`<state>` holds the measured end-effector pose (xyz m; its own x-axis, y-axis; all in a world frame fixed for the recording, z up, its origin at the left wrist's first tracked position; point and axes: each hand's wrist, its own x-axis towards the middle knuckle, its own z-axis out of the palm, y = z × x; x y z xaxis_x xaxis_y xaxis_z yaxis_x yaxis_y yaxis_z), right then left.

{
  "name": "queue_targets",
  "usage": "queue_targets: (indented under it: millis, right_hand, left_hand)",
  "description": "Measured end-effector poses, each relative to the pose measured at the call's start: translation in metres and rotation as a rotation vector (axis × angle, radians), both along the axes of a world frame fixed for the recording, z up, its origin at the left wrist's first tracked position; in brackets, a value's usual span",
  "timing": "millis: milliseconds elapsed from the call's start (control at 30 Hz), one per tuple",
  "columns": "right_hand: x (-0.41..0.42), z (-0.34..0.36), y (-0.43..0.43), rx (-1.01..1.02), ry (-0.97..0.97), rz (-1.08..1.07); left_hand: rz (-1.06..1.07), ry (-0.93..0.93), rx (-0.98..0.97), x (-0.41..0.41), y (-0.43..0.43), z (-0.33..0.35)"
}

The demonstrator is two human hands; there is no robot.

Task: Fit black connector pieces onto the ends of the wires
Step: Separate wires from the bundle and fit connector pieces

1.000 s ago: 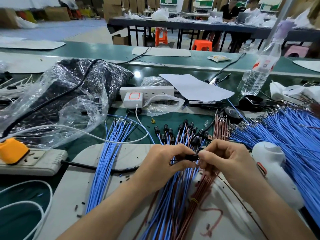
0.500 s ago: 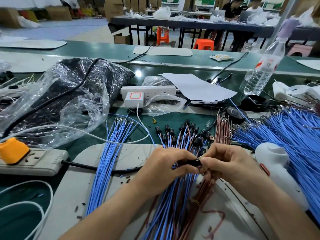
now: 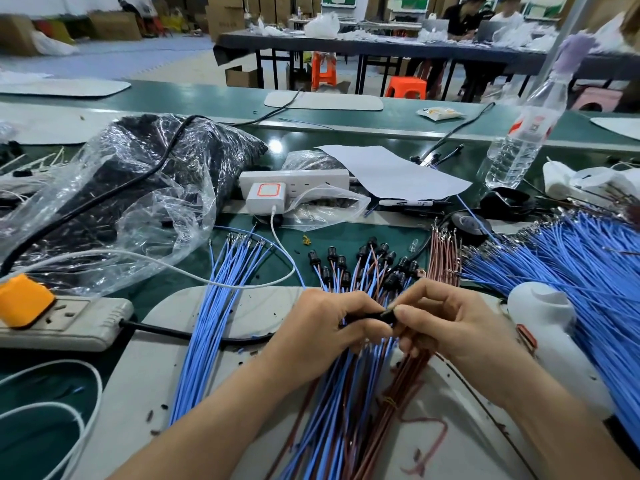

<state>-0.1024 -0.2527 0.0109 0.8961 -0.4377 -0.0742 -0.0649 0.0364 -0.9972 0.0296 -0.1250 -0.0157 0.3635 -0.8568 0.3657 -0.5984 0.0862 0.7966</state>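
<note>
My left hand and my right hand meet over the work mat, both pinching one black connector piece between their fingertips. The wire that enters it is hidden under my left fingers. Beneath the hands lies a bundle of blue and brown wires. Several of them end in fitted black connectors just beyond my hands. A bunch of bare blue wires lies to the left, and a short bunch of brown wires to the right.
A big fan of blue wires covers the right side beside a white tool. Left stand a power strip with an orange plug and a plastic bag of black parts. A water bottle and a white power strip stand behind.
Both hands have stayed together on the connector with only small finger shifts. The view has edged slightly.
</note>
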Motion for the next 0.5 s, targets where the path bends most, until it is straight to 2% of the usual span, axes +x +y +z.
queue_targets:
  millis: [200, 500]
  right_hand:
    - [0.001, -0.0001, 0.0005, 0.108, -0.092, 0.009]
    - [0.0012, -0.0025, -0.003, 0.128, -0.069, 0.005]
  left_hand:
    - [-0.015, 0.2, -0.01, 0.0001, -0.0001, 0.0014]
    - [-0.054, 0.251, 0.014, 0.0003, 0.0002, 0.0013]
